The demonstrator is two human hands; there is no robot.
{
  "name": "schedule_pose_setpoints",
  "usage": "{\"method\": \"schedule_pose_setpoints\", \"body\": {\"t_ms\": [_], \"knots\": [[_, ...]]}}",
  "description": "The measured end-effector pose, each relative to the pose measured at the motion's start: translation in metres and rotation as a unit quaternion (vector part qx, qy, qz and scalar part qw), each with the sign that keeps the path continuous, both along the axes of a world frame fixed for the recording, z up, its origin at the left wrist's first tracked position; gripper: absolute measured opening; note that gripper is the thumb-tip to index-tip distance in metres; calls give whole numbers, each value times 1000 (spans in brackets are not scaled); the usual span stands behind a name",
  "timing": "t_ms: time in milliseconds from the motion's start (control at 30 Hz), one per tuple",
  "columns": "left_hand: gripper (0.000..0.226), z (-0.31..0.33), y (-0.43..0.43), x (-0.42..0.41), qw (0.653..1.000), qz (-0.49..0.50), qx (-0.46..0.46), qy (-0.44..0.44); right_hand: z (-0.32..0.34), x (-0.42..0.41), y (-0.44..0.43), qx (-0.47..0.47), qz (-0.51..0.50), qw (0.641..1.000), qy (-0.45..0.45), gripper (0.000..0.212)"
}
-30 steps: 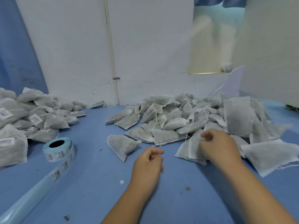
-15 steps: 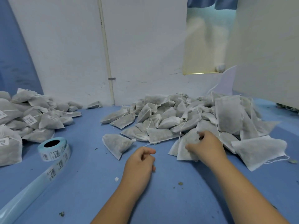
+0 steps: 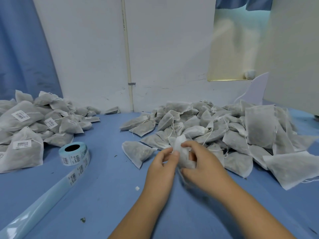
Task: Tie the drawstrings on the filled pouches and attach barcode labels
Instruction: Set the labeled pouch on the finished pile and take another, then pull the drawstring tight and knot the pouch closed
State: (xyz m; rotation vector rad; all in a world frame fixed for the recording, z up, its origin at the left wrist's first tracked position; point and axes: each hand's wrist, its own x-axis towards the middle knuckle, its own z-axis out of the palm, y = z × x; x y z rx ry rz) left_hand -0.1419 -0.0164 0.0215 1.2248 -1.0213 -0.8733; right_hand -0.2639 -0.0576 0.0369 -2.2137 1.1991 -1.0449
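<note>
The blue table [image 3: 107,195] carries the same two heaps as a second ago. The big heap of untied pouches [image 3: 224,128] lies ahead and to my right. The finished heap [image 3: 34,125], with barcode stickers showing, lies far to my left. The label roll [image 3: 74,153] stands between them, its backing strip trailing toward me, and I have not touched it.

What has changed is small but it starts the cycle. A second ago my right hand [image 3: 205,163] was digging at the near edge of the big heap and my left hand [image 3: 162,168] lay curled on the table with nothing in it. Now one pouch [image 3: 183,152] is out of the heap and held up between both hands, just in front of the heap's near edge. My right fingers are curled round its body, and my left thumb and fingers pinch its upper edge.

I take it that picking is over and tying comes next (the strings are too blurred here for me to find them). The label comes only after that.
</note>
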Motion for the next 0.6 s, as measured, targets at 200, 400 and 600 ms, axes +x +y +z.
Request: {"method": "schedule_pose_setpoints", "body": {"t_ms": [200,400,600], "knots": [[21,5,3,5,994,-11,-13,106,-5,12,14,-29,91,995,-1,44],[16,12,8,6,989,-18,-31,143,3,9,18,82,140,974,-157,28],[3,17,12,7,996,60,-67,-25,13,3,17,75,63,956,-276,23]]}}
